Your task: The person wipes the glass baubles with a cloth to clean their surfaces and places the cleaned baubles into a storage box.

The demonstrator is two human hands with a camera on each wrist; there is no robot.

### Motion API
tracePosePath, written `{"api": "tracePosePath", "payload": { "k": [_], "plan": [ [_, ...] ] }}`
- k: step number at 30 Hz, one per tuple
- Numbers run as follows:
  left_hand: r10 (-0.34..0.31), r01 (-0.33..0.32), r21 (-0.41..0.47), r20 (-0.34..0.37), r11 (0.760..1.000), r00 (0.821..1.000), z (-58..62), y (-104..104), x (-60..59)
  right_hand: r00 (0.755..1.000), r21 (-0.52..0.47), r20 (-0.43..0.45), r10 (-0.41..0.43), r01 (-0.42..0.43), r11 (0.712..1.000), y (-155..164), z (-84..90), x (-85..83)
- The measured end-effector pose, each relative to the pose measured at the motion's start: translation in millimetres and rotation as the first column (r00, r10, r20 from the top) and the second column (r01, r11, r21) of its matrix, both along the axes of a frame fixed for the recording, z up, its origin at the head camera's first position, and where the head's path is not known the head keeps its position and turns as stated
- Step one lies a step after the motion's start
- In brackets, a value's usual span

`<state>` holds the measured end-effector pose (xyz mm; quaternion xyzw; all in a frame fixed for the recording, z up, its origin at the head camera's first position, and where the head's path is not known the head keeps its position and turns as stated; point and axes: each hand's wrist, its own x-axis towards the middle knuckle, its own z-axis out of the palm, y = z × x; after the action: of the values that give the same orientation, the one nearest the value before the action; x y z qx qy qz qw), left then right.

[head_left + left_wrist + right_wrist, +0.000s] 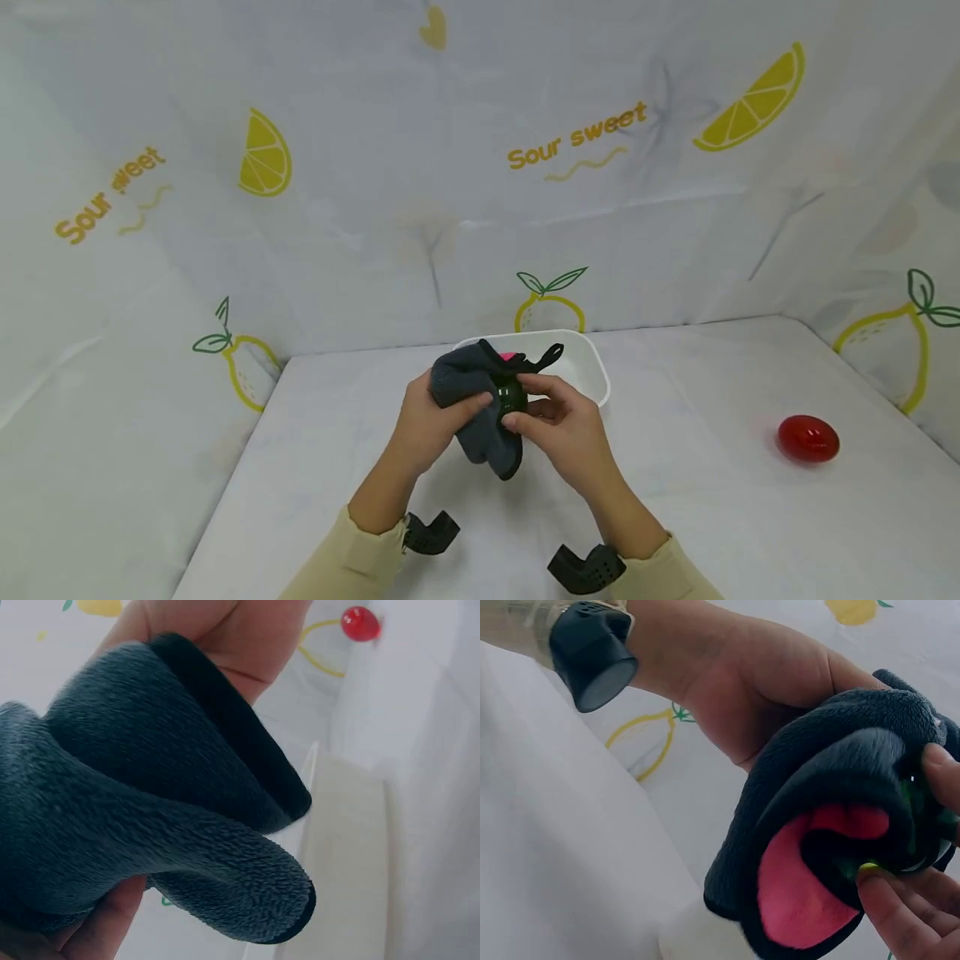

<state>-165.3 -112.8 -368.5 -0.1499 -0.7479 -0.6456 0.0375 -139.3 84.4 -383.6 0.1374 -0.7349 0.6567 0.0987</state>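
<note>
My left hand [426,421] grips a dark grey-blue cloth [463,373] with a black edge, a hanging loop and a pink underside that shows in the right wrist view. Inside its folds sits a glossy dark green rounded object [512,397], its exact kind unclear. The fingers of my right hand [567,429] pinch this object from the right, thumb below and forefinger above. A small yellow-green spot shows by a right fingertip in the right wrist view. In the left wrist view the cloth [165,772] hides the green object.
Behind the hands a white tray [594,377] stands on the white-covered table [690,508]. A glossy red oval object [807,438] lies at the far right. A white sheet printed with lemons [360,225] hangs behind the table.
</note>
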Motion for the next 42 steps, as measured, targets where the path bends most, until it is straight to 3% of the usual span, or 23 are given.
{"api": "tracePosePath", "payload": {
  "k": [5,9,16,28,34,42],
  "plan": [
    [-0.167,0.164,-0.106,-0.022,0.981,0.986,-2.2,5.3,5.5,0.989,-0.048,0.133,-0.061,0.068,0.997,1.3,5.7,-1.3],
    [-0.207,0.199,-0.162,-0.037,0.967,0.978,0.1,8.6,9.9,0.974,-0.058,0.213,-0.072,0.087,0.995,0.8,10.7,-2.7],
    [-0.183,0.171,-0.182,-0.053,0.968,0.982,3.3,8.3,10.8,0.959,-0.067,0.281,-0.036,0.057,0.996,0.4,14.5,-2.9],
    [-0.132,0.127,-0.169,-0.014,0.977,0.991,4.1,8.9,8.5,0.972,-0.114,0.230,0.040,-0.014,0.993,2.0,14.7,0.3],
    [-0.136,0.135,-0.149,0.009,0.980,0.991,3.2,8.7,8.7,0.975,-0.118,0.217,0.054,-0.029,0.993,2.5,13.2,1.7],
    [-0.157,0.154,-0.144,-0.013,0.977,0.987,3.1,8.3,9.3,0.974,-0.121,0.218,0.059,-0.033,0.992,2.6,13.2,2.5]
  ]
}}
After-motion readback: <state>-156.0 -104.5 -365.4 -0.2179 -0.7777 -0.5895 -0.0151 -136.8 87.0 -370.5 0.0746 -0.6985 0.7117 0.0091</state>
